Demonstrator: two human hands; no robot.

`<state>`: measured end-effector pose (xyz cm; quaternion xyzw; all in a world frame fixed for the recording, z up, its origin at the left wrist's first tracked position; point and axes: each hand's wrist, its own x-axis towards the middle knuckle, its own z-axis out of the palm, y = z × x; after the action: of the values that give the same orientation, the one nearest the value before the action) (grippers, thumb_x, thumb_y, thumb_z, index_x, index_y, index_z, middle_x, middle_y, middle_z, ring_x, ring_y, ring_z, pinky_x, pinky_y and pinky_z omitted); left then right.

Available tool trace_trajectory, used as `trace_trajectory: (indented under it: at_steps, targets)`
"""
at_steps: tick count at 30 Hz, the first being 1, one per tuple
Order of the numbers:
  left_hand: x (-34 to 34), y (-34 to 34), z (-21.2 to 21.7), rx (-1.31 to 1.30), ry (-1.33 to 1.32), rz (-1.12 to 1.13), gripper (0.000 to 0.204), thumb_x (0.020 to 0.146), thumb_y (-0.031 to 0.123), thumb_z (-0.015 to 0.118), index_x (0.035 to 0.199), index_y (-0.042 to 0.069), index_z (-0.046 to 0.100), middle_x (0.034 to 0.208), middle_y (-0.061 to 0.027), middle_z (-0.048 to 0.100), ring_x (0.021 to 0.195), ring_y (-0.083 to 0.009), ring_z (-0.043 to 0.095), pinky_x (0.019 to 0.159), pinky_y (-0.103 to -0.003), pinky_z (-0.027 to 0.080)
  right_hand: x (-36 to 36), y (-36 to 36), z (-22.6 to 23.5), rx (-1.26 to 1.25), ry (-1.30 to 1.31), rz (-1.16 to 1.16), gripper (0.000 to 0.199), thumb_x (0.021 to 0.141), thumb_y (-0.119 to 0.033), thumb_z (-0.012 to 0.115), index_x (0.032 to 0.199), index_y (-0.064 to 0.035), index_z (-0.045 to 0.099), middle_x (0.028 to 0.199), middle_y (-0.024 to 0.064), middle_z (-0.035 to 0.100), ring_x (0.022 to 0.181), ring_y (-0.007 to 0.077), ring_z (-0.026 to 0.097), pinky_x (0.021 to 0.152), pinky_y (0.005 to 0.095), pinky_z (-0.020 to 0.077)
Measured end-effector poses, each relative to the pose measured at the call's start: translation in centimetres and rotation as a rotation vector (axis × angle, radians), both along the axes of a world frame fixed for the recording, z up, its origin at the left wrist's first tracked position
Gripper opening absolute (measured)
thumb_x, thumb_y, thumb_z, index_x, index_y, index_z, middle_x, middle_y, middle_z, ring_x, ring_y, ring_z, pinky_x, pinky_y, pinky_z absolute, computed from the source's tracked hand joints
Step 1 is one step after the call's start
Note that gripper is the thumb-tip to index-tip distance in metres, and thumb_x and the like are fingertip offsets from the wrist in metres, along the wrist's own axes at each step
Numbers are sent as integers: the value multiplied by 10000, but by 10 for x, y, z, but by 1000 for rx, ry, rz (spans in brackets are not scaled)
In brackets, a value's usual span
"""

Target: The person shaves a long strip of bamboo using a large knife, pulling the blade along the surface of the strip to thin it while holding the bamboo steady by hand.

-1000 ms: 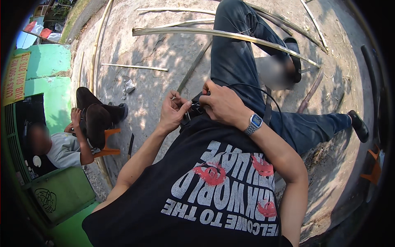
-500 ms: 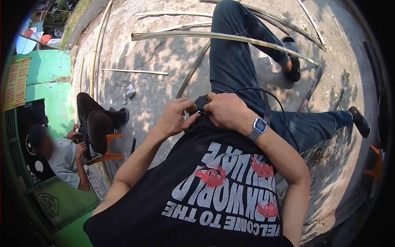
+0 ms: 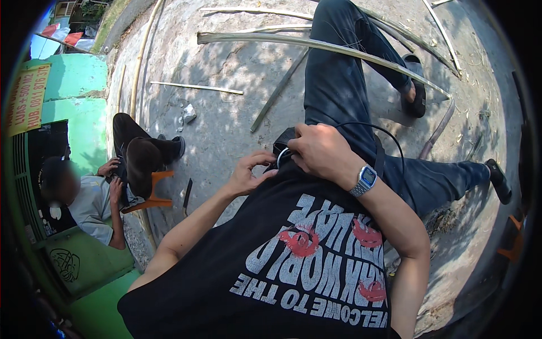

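At my waist sits a small black pouch (image 3: 285,137), partly covered by my hands and the hem of my black T-shirt (image 3: 271,231). My right hand (image 3: 323,148), with a silver digital watch (image 3: 366,179) on its wrist, is closed at the pouch's right side. Its fingertips pinch the end of a thin white curved cord (image 3: 282,156). Just left of the pouch, my left hand (image 3: 252,172) has its fingers curled in; what they grip, if anything, is hidden. A black cable (image 3: 389,135) loops from behind my right hand across my thigh.
A long split bamboo strip (image 3: 327,45) lies across my leg. More bamboo pieces (image 3: 197,87) lie on the ground, and a long-bladed knife (image 3: 437,129) rests beside my right leg. At left another person (image 3: 93,198) sits on an orange stool (image 3: 155,195) by a green wall.
The view has shifted slightly, so the scene sits further right. My hands have moved a little apart at the pouch. More of the white cord shows between them.
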<state>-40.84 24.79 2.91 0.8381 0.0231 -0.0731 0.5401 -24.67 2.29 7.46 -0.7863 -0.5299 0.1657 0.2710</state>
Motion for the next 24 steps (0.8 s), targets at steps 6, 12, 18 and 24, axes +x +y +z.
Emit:
trace_trajectory:
  at_steps: [6, 12, 18, 24]
  targets:
    - [-17, -8, -22, -124, 108, 100, 250, 916, 100, 735, 1134, -10, 680, 1184, -71, 601, 1130, -167, 606, 970, -316, 517, -7, 47, -15, 102, -112, 134, 208, 817, -360, 725, 841, -157, 763, 1037, 28, 615, 1074, 205, 547, 863, 344, 445]
    - [-35, -5, -26, -361, 141, 302, 288, 929, 37, 709, 1205, 6, 636, 1216, -74, 599, 1127, -164, 615, 943, -314, 556, -6, 63, -26, 109, -116, 171, 206, 759, -297, 727, 845, -116, 770, 1035, 37, 621, 1068, 224, 568, 859, 372, 455]
    - [-50, -14, -29, -199, 110, 408, 427, 916, -3, 702, 1318, 0, 560, 1219, -123, 615, 1097, -189, 641, 892, -314, 580, -6, 61, -23, 58, 23, 129, 171, 727, -258, 737, 818, -116, 772, 1038, 58, 617, 1079, 236, 568, 908, 383, 458]
    - [-50, -22, -27, -149, 90, 497, 430, 918, 52, 719, 1325, 6, 587, 1227, -146, 632, 1088, -193, 659, 898, -308, 588, -4, 60, -19, 6, 69, 139, 176, 726, -245, 725, 835, -116, 772, 1036, 63, 613, 1106, 240, 548, 938, 390, 443]
